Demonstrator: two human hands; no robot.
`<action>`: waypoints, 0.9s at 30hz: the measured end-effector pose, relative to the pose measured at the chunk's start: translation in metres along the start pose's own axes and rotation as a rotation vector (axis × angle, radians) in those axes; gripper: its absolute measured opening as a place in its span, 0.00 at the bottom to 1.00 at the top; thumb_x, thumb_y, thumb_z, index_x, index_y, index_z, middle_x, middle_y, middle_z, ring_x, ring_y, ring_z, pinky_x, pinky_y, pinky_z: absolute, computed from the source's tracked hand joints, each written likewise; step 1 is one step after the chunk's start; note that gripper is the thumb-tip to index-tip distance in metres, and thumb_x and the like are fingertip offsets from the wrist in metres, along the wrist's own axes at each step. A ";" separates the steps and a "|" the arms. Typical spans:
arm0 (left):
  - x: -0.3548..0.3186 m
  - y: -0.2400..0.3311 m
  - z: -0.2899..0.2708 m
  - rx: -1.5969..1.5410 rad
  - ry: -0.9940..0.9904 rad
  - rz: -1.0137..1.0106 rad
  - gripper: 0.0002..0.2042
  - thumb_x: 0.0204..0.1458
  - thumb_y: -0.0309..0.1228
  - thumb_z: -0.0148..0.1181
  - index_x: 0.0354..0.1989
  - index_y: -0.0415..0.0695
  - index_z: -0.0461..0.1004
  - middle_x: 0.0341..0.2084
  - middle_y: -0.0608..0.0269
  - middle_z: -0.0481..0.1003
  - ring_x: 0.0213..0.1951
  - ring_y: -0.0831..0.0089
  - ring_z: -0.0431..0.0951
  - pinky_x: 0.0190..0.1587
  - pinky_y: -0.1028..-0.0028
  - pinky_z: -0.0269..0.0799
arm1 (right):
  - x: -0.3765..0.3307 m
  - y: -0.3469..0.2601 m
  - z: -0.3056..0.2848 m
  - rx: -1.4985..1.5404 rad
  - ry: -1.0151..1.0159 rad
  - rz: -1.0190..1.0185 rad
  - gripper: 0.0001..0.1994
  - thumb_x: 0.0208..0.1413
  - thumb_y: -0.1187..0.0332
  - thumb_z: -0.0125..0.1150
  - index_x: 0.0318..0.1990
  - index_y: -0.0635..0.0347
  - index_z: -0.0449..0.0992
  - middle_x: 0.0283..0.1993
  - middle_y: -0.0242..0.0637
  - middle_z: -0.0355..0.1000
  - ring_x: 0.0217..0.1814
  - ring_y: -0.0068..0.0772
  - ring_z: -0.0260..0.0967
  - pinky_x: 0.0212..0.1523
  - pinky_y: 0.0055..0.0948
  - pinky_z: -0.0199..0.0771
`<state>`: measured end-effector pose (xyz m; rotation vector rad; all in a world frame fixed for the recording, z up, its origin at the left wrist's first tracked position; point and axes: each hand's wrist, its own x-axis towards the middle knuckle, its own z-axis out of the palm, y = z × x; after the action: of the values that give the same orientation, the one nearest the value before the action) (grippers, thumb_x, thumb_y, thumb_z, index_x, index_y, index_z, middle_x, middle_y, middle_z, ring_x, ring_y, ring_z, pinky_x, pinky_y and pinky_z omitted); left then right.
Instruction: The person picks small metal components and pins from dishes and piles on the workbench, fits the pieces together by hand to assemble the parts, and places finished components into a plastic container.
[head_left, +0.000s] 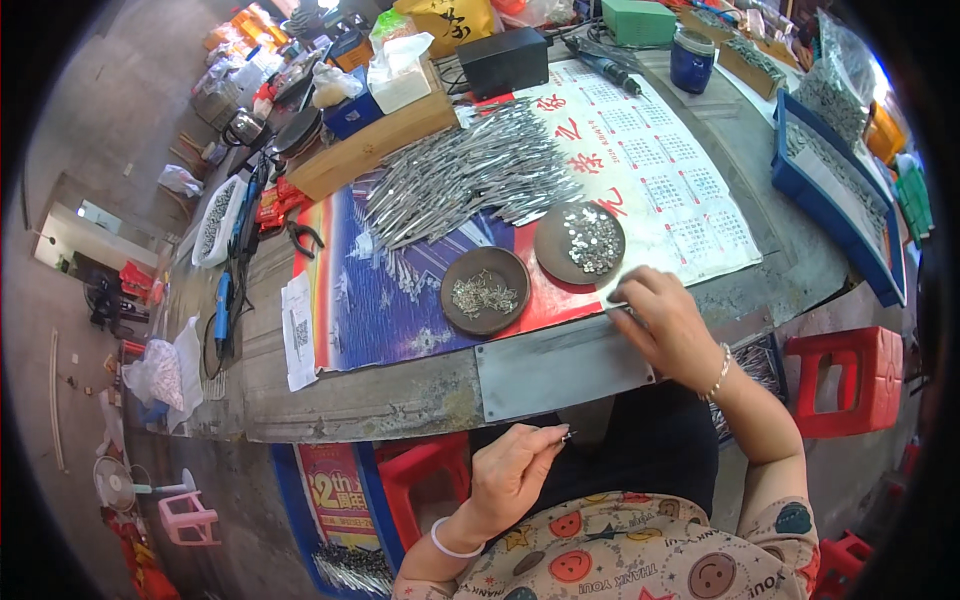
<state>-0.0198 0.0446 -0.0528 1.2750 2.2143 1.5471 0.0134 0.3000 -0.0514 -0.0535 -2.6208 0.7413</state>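
I have the left hand's (pixel 508 480) fingers pinched around a small metal piece (pixel 568 435), its bright tip poking out just past the near edge of the surface (pixel 420 402). The right hand (pixel 665 320) curls near the rim of a shallow, round brown dish (pixel 552 240) of flat, shiny discs (pixel 592 242); from here I cannot tell whether those fingers grip anything. Left of it, a second dish (pixel 485 261) carries thin, yellowish bits (pixel 484 296). Farther off, slender silvery strips (pixel 470 165) lie in a bristling heap. A smooth gray plate (pixel 560 375) sits between the hands.
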 end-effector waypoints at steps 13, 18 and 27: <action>-0.027 -0.010 0.017 -0.203 -0.018 -0.114 0.11 0.49 0.15 0.59 0.42 0.36 0.75 0.26 0.58 0.74 0.23 0.75 0.74 0.24 0.79 0.66 | 0.041 0.024 0.036 -0.418 -0.084 -0.166 0.01 0.49 0.73 0.53 0.28 0.59 0.71 0.34 0.38 0.65 0.42 0.39 0.65 0.47 0.38 0.60; -0.029 -0.013 0.019 -0.233 -0.047 -0.131 0.10 0.50 0.16 0.59 0.42 0.36 0.75 0.29 0.58 0.76 0.26 0.75 0.74 0.26 0.79 0.67 | 0.050 0.021 0.033 -0.327 -0.121 -0.178 0.01 0.48 0.74 0.53 0.27 0.60 0.70 0.34 0.39 0.65 0.42 0.40 0.65 0.46 0.38 0.60; -0.041 -0.015 0.020 -0.630 0.030 -0.384 0.10 0.56 0.18 0.55 0.46 0.34 0.72 0.33 0.61 0.73 0.33 0.80 0.73 0.34 0.83 0.67 | 0.001 -0.038 0.010 0.328 -0.264 -0.076 0.06 0.46 0.74 0.61 0.30 0.60 0.69 0.27 0.40 0.68 0.32 0.46 0.68 0.37 0.38 0.66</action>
<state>0.0084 0.0277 -0.0874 0.6054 1.6317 1.8710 0.0119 0.2626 -0.0391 0.2529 -2.6848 1.2120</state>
